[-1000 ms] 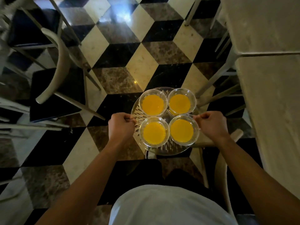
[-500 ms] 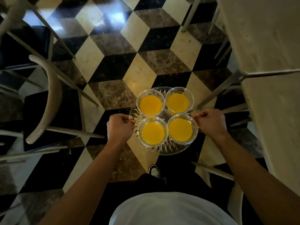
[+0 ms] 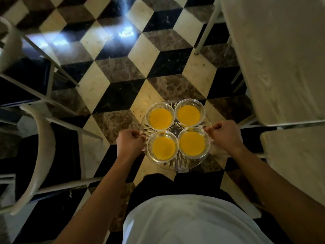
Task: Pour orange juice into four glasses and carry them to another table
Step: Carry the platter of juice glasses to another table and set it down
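Between the two hands, out in front of the torso and above the chequered floor (image 3: 158, 71), I log a clear cut-glass tray (image 3: 177, 165) held level, with the left hand (image 3: 129, 144) curled on its left rim and the right hand (image 3: 226, 136) curled on its right rim, so neither is nearer. Four glasses of orange juice (image 3: 161, 118) stand on it two by two, rims touching or nearly so. The cloth-covered table (image 3: 281, 59) lies to the right and ahead; I judge the carry turns that way, but its far end is cut off, the fingers under the rim are hidden, and the chair (image 3: 40, 155) on the left is dim.
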A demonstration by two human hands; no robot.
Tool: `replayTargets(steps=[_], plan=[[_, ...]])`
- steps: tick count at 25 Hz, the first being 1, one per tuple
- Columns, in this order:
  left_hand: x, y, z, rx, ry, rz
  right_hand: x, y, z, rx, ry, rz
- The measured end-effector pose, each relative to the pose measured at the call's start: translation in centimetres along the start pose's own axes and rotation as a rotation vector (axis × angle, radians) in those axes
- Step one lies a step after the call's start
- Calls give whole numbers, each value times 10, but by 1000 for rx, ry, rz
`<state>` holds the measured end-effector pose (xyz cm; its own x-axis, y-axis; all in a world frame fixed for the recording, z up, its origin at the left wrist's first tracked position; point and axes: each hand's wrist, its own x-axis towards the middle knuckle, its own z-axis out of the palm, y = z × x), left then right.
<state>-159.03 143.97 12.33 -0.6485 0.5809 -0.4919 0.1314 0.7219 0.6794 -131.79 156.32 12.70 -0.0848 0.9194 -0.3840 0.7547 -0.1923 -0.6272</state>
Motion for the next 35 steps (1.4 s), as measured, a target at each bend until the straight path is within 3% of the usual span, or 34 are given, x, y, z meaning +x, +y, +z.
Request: replayTargets(steps=[6, 20, 35], plan=[[65, 71, 16, 26, -14, 8, 72, -30, -21, -3, 35, 3], [261, 240, 46, 122, -210, 167, 228, -99, -29, 169, 204, 232], [373, 400, 159, 367, -375, 411, 353, -101, -84, 379, 388, 455]])
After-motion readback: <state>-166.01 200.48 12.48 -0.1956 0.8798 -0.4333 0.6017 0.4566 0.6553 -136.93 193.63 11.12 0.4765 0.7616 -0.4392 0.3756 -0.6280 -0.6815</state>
